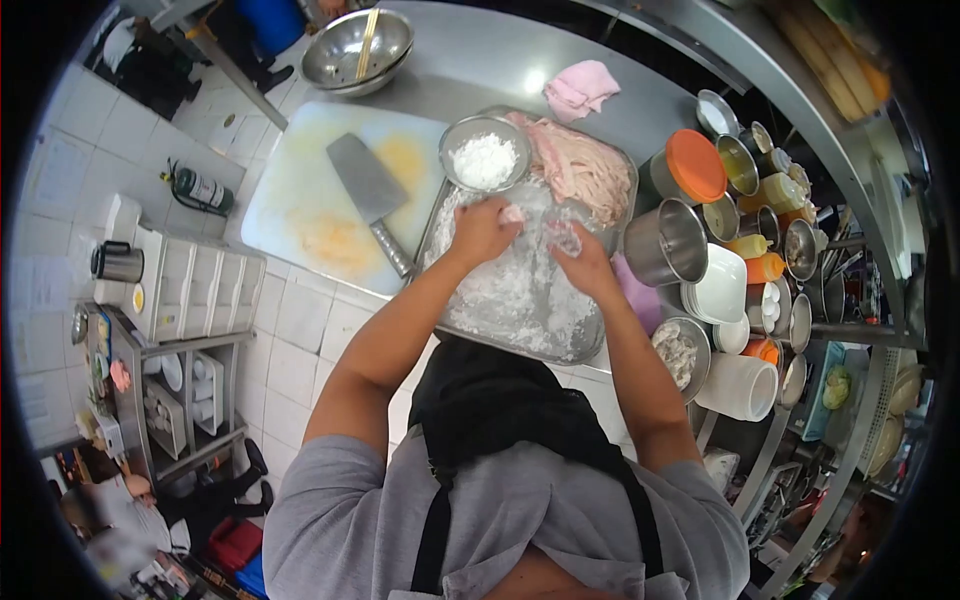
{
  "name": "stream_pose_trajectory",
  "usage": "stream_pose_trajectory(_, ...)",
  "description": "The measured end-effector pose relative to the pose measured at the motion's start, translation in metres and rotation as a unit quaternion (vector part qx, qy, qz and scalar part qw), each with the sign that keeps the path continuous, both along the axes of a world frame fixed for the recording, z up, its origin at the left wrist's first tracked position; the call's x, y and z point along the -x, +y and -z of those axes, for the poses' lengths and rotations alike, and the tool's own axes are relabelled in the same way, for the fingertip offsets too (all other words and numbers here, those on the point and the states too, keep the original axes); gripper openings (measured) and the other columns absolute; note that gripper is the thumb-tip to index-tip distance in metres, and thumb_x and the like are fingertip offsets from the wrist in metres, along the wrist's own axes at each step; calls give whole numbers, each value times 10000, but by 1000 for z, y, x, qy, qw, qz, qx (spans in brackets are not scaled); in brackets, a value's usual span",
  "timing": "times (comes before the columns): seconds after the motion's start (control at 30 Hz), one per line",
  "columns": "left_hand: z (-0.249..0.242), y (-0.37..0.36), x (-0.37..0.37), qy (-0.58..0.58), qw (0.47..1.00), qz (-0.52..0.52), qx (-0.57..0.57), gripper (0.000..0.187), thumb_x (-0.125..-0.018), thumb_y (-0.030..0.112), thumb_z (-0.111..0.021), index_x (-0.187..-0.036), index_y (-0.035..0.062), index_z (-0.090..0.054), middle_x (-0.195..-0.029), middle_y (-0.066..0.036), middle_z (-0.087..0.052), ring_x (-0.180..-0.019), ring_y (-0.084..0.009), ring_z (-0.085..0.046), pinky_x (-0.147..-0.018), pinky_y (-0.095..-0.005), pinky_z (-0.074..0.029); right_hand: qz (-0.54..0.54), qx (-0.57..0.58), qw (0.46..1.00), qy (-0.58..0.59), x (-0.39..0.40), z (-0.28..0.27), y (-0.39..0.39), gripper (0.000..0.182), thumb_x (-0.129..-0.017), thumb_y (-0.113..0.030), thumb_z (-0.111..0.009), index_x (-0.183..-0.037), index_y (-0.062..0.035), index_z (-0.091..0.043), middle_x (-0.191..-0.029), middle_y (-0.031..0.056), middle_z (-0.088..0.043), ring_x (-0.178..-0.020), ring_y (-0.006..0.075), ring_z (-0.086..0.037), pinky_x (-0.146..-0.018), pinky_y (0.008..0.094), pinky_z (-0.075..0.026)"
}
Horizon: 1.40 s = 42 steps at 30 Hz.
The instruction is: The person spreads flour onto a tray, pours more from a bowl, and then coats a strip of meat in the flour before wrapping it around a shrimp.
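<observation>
Grey shirt sleeves and a black apron lie nearest the camera, against the near side of a stainless-steel counter. White floor tiles run below, and a fire extinguisher hangs by the tiled wall at left. Shelving and crowded containers line the right side.

On the counter is a metal tray dusted with white powder. A metal bowl of powder sits at its far left, and pale raw meat strips fill its far right corner, the pile's long axis slanting from far left to near right.

The left hand has its fingers closed together on a small pinkish piece over the middle of the tray. The right hand, just right of it, has powder-coated fingers curled around a whitened piece; whether they clamp it, I cannot tell. Both pieces are too small and covered to show a long axis.

Left of the tray, a cleaver lies on a stained cutting board, its handle pointing near right. Beyond the board, 2 chopsticks rest across metal bowls.
</observation>
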<state>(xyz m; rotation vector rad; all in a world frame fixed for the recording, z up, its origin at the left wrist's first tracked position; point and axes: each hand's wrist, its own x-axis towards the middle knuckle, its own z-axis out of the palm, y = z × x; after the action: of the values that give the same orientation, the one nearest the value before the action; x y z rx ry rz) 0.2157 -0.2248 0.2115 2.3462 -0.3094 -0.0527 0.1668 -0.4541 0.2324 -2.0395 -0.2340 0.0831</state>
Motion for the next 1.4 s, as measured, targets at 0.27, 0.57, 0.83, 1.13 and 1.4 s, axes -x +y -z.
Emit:
stream_pose_trajectory(0.27, -27, -41, 60, 402, 654, 59, 638, 264, -981, 121, -584, -1218, 10, -617, -1167, -55, -683, -1064, -153, -624, -918, -315, -448, 51, -114, 992, 22, 48, -43, -13, 485, -897, -234, -774, -1293, -22, -591, -1143, 116, -689, -1033, 166, -638, -913, 338, -505)
stream_pose_trajectory(0.57, -101, -90, 117, 327, 619, 28, 714, 541, -992, 419, -514, -1331, -2, -508, -1273, -151, -613, -1211, -278, -570, -1087, -428, -390, 20, 1, 990, -138, 83, -89, -33, 424, -798, -181, -819, -1160, -41, -650, -1121, 146, -663, -1079, 318, -622, -955, 388, -463)
stream_pose_trajectory(0.83, -113, -105, 142, 394, 620, -122, 668, 756, -982, 652, -430, -1359, -1, -479, -1303, -170, -600, -1233, -326, -567, -1083, -504, -403, -92, 196, 947, -236, 106, -85, -35, 593, -762, -267, -805, -1297, -115, -601, -1253, 125, -608, -1219, 411, -527, -1078, 569, -352)
stream_pose_trajectory(1.13, -84, -87, 146, 477, 584, -105, 648, 734, -978, 705, -373, -1326, 78, -533, -1274, -125, -617, -1172, -288, -590, -991, -475, -458, -144, 127, 966, -171, 106, -102, -28, 549, -807, -197, -735, -1332, -115, -602, -1287, 134, -648, -1206, 367, -574, -1143, 565, -306)
stream_pose_trajectory(1.4, -58, -57, 143, 538, 475, -110, 687, 680, -981, 669, -388, -1357, 119, -523, -1319, -129, -594, -1200, -307, -566, -1019, -500, -428, -105, 60, 992, -38, 82, -90, 11, 474, -911, -203, -650, -1377, -136, -589, -1193, 169, -682, -1139, 378, -609, -1074, 486, -398)
